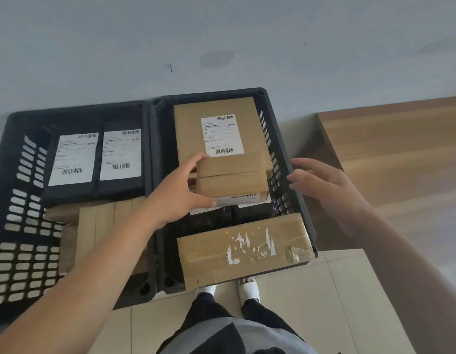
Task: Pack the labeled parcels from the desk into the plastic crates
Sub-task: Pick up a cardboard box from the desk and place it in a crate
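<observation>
Left hand (182,192), fingers clamped on the brown parcel (221,146) stacked in the right crate (296,180), right hand (324,185) fingers apart alongside; one-sided grip risked the stack tipping.

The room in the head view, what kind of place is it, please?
Probably a small parcel sorting or dispatch room, perhaps in an office. Two dark plastic crates stand on a tiled floor, filled with brown cartons and black parcels bearing barcode shipping labels; a wooden desk stands beside.
</observation>
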`<act>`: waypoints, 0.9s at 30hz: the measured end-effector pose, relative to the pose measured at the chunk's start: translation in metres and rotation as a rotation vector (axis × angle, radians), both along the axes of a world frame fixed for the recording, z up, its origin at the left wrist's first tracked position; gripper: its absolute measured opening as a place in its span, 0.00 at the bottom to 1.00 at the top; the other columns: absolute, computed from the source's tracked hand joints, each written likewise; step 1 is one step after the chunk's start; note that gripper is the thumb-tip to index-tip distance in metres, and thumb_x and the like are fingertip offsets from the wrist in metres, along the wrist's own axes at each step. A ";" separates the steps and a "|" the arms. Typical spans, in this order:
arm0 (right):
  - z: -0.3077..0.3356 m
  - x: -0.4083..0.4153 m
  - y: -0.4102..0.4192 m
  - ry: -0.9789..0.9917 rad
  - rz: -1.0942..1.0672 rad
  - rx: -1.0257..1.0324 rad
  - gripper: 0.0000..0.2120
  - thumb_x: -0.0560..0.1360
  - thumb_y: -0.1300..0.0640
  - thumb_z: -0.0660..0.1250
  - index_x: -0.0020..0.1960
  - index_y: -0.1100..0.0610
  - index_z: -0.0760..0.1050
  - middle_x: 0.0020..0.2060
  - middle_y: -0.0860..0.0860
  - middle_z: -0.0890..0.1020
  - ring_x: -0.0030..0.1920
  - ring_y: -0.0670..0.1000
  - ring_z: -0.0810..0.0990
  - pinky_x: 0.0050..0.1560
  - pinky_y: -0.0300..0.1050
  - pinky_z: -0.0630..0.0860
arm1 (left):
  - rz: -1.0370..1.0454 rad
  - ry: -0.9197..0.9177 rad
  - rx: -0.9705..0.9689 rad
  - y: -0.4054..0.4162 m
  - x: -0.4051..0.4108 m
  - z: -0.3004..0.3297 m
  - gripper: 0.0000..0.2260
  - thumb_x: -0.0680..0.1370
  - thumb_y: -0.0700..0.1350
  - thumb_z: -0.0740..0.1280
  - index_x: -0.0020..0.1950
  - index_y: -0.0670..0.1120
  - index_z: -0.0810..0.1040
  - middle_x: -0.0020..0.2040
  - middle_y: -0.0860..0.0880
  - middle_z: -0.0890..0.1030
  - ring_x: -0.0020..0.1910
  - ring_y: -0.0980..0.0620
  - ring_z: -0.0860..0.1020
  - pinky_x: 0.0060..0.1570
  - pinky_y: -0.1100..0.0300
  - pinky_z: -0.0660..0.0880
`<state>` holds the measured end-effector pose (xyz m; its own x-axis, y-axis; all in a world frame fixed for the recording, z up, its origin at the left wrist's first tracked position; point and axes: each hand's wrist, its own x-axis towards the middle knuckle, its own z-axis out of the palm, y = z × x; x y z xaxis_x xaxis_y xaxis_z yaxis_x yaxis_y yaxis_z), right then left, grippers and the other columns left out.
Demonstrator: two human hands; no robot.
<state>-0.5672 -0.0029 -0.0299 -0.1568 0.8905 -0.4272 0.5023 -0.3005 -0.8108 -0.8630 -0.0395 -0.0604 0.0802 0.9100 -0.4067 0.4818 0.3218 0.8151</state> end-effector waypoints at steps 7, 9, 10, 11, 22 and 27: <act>-0.042 -0.034 0.030 -0.049 0.310 -0.227 0.18 0.83 0.49 0.65 0.71 0.48 0.75 0.56 0.44 0.86 0.54 0.44 0.85 0.67 0.47 0.76 | 0.143 -0.148 -0.209 -0.019 0.005 -0.039 0.33 0.74 0.43 0.78 0.72 0.62 0.66 0.63 0.61 0.72 0.64 0.54 0.73 0.62 0.57 0.70; -0.056 -0.037 0.037 -0.064 0.305 -0.275 0.16 0.83 0.52 0.66 0.70 0.52 0.76 0.57 0.48 0.86 0.53 0.46 0.86 0.61 0.42 0.79 | 0.209 -0.267 -0.279 -0.013 0.003 -0.052 0.27 0.77 0.44 0.75 0.72 0.59 0.70 0.66 0.56 0.75 0.66 0.52 0.75 0.68 0.52 0.73; -0.064 -0.036 0.041 -0.048 0.295 -0.314 0.16 0.83 0.53 0.66 0.69 0.53 0.77 0.57 0.49 0.86 0.52 0.48 0.87 0.58 0.41 0.80 | 0.226 -0.298 -0.305 -0.010 0.003 -0.060 0.25 0.78 0.42 0.74 0.72 0.58 0.71 0.67 0.54 0.75 0.65 0.51 0.76 0.68 0.52 0.74; -0.072 -0.036 0.043 -0.029 0.284 -0.354 0.14 0.83 0.54 0.66 0.67 0.53 0.78 0.57 0.50 0.86 0.51 0.49 0.88 0.55 0.40 0.81 | 0.230 -0.321 -0.326 -0.008 0.004 -0.067 0.25 0.79 0.41 0.72 0.74 0.57 0.71 0.68 0.52 0.75 0.65 0.52 0.76 0.66 0.54 0.76; -0.097 -0.026 0.046 0.007 0.243 -0.448 0.12 0.84 0.51 0.64 0.66 0.50 0.77 0.59 0.48 0.84 0.56 0.52 0.86 0.58 0.47 0.80 | 0.346 -0.386 -0.381 -0.004 0.004 -0.095 0.25 0.77 0.33 0.71 0.72 0.49 0.72 0.62 0.47 0.80 0.62 0.48 0.80 0.60 0.53 0.80; -0.084 -0.023 0.042 -0.013 0.196 -0.382 0.12 0.84 0.50 0.64 0.66 0.50 0.74 0.59 0.49 0.81 0.56 0.51 0.82 0.59 0.48 0.79 | 0.349 -0.312 -0.365 -0.007 0.003 -0.087 0.26 0.78 0.39 0.72 0.74 0.49 0.71 0.65 0.48 0.78 0.65 0.47 0.77 0.67 0.49 0.77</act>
<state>-0.5900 0.0387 -0.1141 -0.2995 0.6220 -0.7234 0.5896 -0.4755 -0.6529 -0.8597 -0.0460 -0.1477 -0.0328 0.7098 -0.7037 0.0528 0.7043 0.7079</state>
